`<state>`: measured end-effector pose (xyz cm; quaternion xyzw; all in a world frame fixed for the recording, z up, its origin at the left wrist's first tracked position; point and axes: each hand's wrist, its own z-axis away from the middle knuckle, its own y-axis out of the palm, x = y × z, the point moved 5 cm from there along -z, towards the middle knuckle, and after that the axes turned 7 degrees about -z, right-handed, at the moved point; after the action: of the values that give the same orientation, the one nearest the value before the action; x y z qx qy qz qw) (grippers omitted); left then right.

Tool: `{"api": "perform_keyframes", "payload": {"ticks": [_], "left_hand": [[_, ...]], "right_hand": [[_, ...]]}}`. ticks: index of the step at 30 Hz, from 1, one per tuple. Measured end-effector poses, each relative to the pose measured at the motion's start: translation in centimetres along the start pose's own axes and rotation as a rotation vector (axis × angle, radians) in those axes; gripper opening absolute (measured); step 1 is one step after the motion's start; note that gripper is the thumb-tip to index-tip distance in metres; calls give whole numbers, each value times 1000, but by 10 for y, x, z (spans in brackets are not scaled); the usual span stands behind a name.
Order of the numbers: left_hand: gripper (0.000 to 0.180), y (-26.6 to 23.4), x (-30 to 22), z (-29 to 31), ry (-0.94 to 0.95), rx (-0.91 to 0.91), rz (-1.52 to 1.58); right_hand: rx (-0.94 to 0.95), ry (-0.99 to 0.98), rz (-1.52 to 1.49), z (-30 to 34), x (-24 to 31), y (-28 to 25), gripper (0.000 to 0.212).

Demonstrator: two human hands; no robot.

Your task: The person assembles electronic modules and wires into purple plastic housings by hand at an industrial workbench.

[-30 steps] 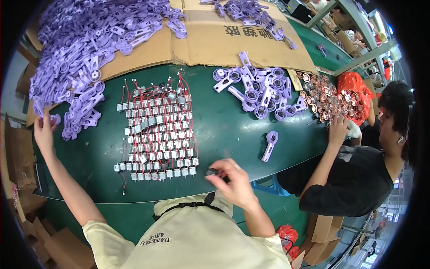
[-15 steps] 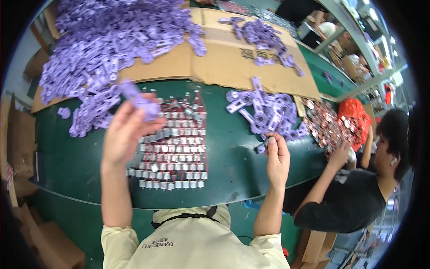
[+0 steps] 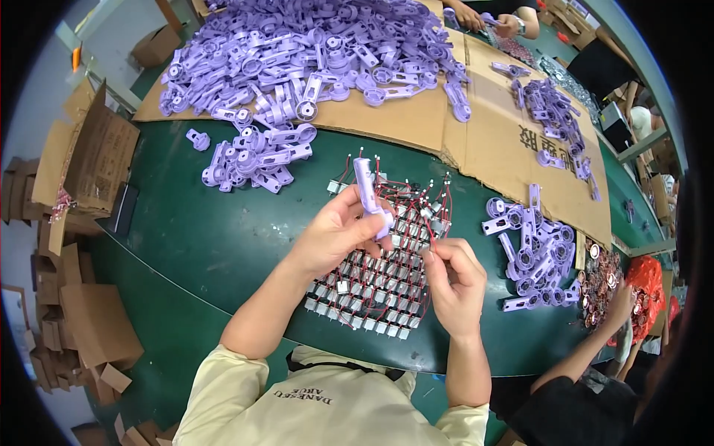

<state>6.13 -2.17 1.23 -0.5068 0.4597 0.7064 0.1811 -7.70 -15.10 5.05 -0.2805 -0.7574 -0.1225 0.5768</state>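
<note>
My left hand (image 3: 335,232) is closed around a light purple plastic housing (image 3: 367,186), a long hollow handle with a rounded end, held upright above the motors. To its right, my right hand (image 3: 455,286) pinches a red wire lead (image 3: 433,232) between thumb and forefinger. A small white plug (image 3: 426,213) shows at the lead's upper end; whatever hangs from it inside the fingers is hidden. Beneath both hands, small silver motors (image 3: 392,297) with red wires lie in rows on the green table (image 3: 186,245).
A big heap of purple housings (image 3: 297,63) covers cardboard (image 3: 416,123) at the back. Smaller piles lie left (image 3: 256,160) and right (image 3: 539,253). Copper-coloured round parts (image 3: 599,282) and a red bag (image 3: 645,286) are beside a co-worker's arm (image 3: 595,338). Another person's hands (image 3: 506,26) work at the far side.
My left hand has brought the purple housing from the left pile over the motors, nearer my right hand. The housing now stands upright. The view has turned toward the left.
</note>
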Motion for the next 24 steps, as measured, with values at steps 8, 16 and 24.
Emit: {"api": "perform_keyframes", "payload": {"ticks": [8,16,24], "left_hand": [[37,14,14,-1,-136,-112,-102],[35,15,12,6,-143,-66,22],[35,16,16,5,-105,-86,-65]], "right_hand": [[62,-63,116,6,-7,11,5],[-5,-37,187,5,-8,14,5],[-34,-58,213,5,-8,10,6]]}}
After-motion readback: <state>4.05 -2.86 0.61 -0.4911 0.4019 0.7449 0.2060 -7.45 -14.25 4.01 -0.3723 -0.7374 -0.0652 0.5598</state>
